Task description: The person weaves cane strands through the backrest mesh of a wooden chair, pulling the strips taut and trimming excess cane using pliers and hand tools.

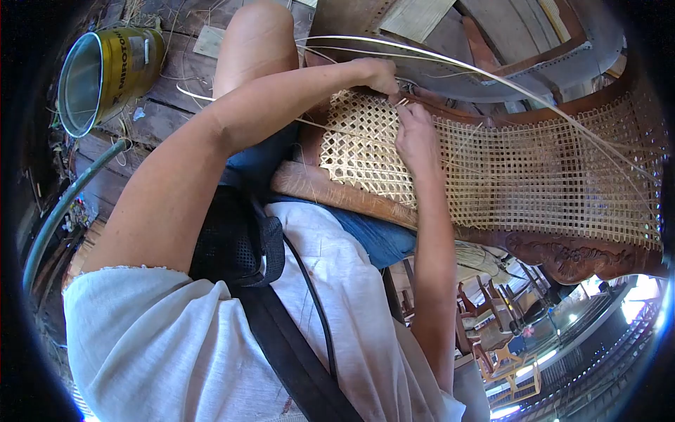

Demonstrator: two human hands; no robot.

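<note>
A woven cane panel (555, 176) fills a curved brown wooden chair frame (330, 191) that lies across my lap. My right hand (416, 137) rests over the weave near the frame's far rail, its thumb and fingers pinched on a pale cane strand (403, 103). Just beyond, my left hand (380, 74) is closed and bent down at the rail beside the right fingertips. What its fingers hold is hidden. Long loose cane strands (485, 72) arch over the panel from the upper middle to the right.
On the left, a yellow metal bucket (130, 70) lies tipped on the plank floor, near a green hose (70, 197). A second wooden frame (541, 70) stands beyond the panel. Several chairs (492, 309) are at the lower right. My bare knee (256, 42) rises at the top.
</note>
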